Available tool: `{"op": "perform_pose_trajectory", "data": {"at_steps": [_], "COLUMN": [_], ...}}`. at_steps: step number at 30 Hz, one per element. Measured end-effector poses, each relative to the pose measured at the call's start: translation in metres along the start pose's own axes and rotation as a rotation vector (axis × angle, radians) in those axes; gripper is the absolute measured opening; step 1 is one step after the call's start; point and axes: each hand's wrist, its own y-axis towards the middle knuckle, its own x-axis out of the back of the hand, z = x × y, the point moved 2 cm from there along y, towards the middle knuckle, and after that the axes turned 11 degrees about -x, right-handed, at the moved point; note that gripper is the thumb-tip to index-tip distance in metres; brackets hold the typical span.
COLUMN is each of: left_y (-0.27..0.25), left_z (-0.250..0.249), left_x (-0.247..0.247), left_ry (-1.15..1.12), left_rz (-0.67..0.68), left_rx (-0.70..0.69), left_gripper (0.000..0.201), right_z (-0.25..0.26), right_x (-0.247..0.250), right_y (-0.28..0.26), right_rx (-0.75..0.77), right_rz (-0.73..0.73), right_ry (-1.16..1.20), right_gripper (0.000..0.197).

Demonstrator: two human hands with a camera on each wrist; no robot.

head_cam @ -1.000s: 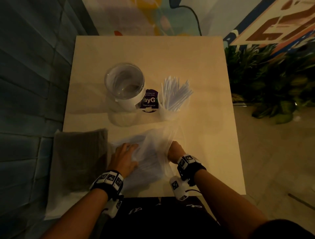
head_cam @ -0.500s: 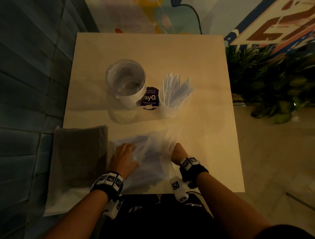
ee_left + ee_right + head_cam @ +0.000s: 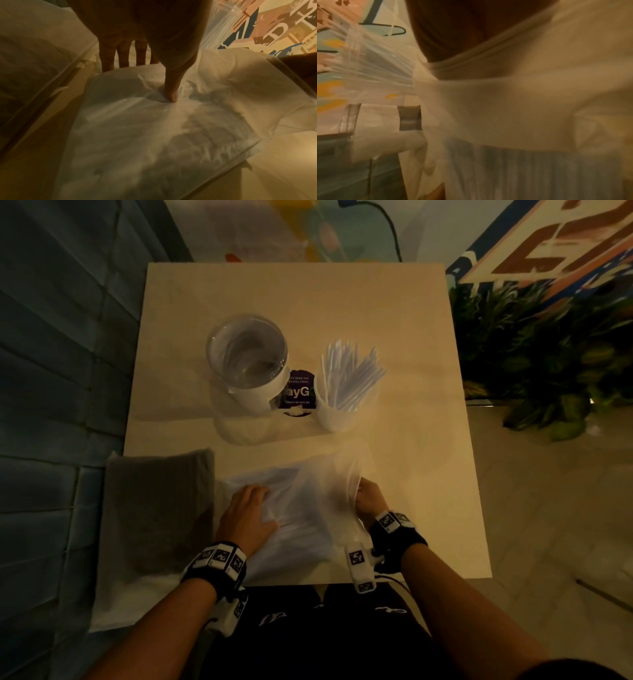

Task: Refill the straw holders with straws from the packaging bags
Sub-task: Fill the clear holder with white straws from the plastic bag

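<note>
A clear packaging bag [image 3: 308, 508] of white straws lies on the table's near edge. My left hand [image 3: 250, 515] presses flat on its left part, with straight fingers [image 3: 123, 54] and the thumb pushed into the plastic [image 3: 154, 128]. My right hand [image 3: 368, 498] grips the bunched open edge of the bag on its right side. In the blurred right wrist view the bag's rim [image 3: 505, 108] lies across that hand [image 3: 453, 33]. Behind stand a small white straw holder [image 3: 334, 416] holding several straws [image 3: 349, 378] and a wide clear holder [image 3: 246, 361] on a white base.
A purple sign [image 3: 297, 393] stands between the two holders. A grey folded cloth [image 3: 154, 508] lies over the table's left near corner. Bare beige table [image 3: 411, 474] lies right of the bag. Green plants [image 3: 548, 354] stand past the right edge.
My right hand has shifted slightly to the right, drawing the bag's open edge with it. The left hand stays pressed on the bag.
</note>
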Motion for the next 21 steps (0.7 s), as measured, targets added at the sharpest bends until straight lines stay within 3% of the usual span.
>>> {"op": "perform_pose_trajectory", "data": {"at_steps": [3, 5, 7, 9, 12, 15, 19, 21], "left_y": [0.001, 0.001, 0.001, 0.0, 0.0, 0.0, -0.002, -0.003], "left_z": [0.001, 0.002, 0.002, 0.001, -0.001, -0.001, -0.002, -0.003], "left_x": [0.002, 0.002, 0.001, 0.0, 0.001, 0.001, 0.003, 0.003], "left_ry": [0.008, 0.004, -0.005, -0.014, -0.012, -0.008, -0.021, -0.032], "left_rz": [-0.002, -0.003, -0.009, -0.013, -0.011, -0.013, 0.004, 0.022], "left_rx": [-0.004, -0.013, -0.014, -0.01, -0.003, -0.003, -0.003, -0.019], "left_gripper": [0.07, 0.07, 0.071, 0.071, 0.071, 0.07, 0.071, 0.072], "right_z": [0.002, 0.004, 0.006, 0.006, -0.005, -0.018, -0.009, 0.006], "right_x": [0.003, 0.015, 0.028, 0.04, 0.046, 0.03, 0.003, -0.005], "right_y": [0.0, -0.005, -0.014, -0.024, -0.033, -0.034, -0.023, -0.016], "right_rx": [-0.02, -0.049, -0.02, 0.007, -0.065, -0.179, -0.187, -0.169], "right_rz": [-0.067, -0.021, 0.021, -0.037, -0.157, -0.04, -0.026, -0.066], "right_ry": [0.192, 0.462, 0.578, 0.526, 0.386, 0.182, 0.103, 0.146], "right_gripper": [0.023, 0.036, 0.048, 0.048, 0.023, 0.01, 0.01, 0.032]}}
